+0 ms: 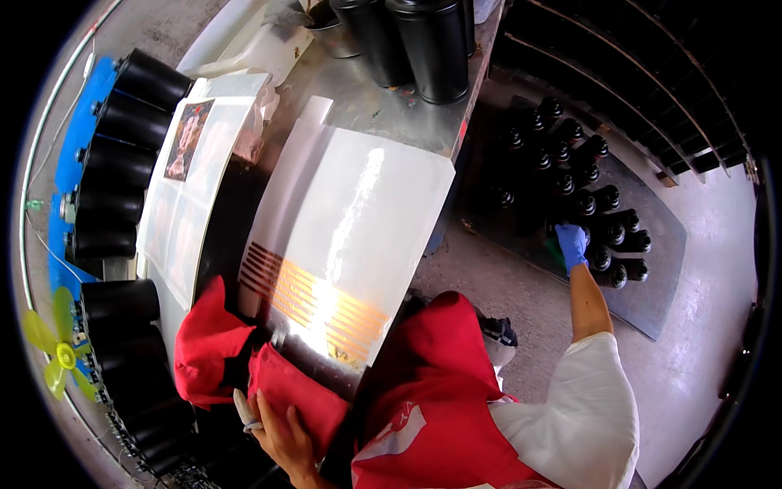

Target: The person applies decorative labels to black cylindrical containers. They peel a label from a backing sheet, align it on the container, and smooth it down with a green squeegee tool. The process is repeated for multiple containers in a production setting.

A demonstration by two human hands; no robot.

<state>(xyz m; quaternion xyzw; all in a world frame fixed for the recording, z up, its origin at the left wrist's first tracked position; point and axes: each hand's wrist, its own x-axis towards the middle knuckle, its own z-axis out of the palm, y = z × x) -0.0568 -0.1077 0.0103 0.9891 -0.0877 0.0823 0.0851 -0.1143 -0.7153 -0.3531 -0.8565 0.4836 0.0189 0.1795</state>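
Observation:
My left hand (285, 440), bare but for a pale cover on one finger, lies with fingers spread on a folded red cloth (301, 399) at the near left. At the right, my right hand (573, 244) in a blue glove reaches down among black bottles (609, 234) with narrow tops, standing low on a dark board (652, 285). Its fingers are closed at the top of one bottle, their tips partly hidden. Something green shows beside the glove. Between the hands, a glossy white sheet (366, 196) with copper-coloured strips (318, 301) lies on the metal table (391, 122).
Large black cylinders (432, 49) stand at the table's far end by a metal bowl (334, 37). More black cylinders (114, 163) line a blue rack at the left, near a yellow-green fan (63, 350). Printed sheets (187, 179) lie beside them. Dark shelving (635, 73) rises at the far right.

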